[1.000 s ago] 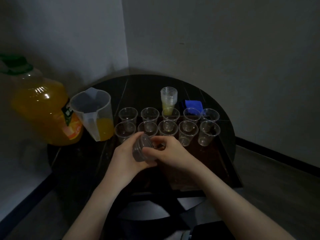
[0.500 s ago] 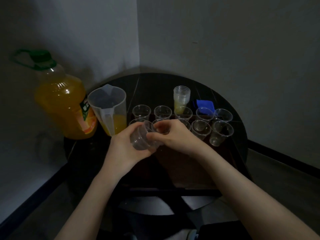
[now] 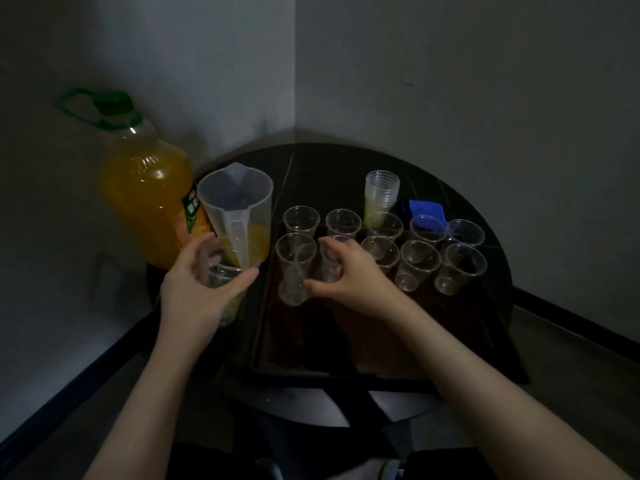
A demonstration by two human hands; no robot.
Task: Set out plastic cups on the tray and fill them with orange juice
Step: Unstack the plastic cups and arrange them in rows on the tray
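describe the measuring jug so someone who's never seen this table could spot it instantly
Start at the big orange juice bottle with the green cap at the table's left edge. Right beside it, between the bottle and the rows of small clear cups, stands the measuring jug. It is the one wide translucent vessel with a pour spout and a handle, far larger than any cup, holding a little orange juice at the bottom.

Both forearms reach forward, left hand (image 3: 197, 289) and right hand (image 3: 349, 275) with fingers curled in grasp.
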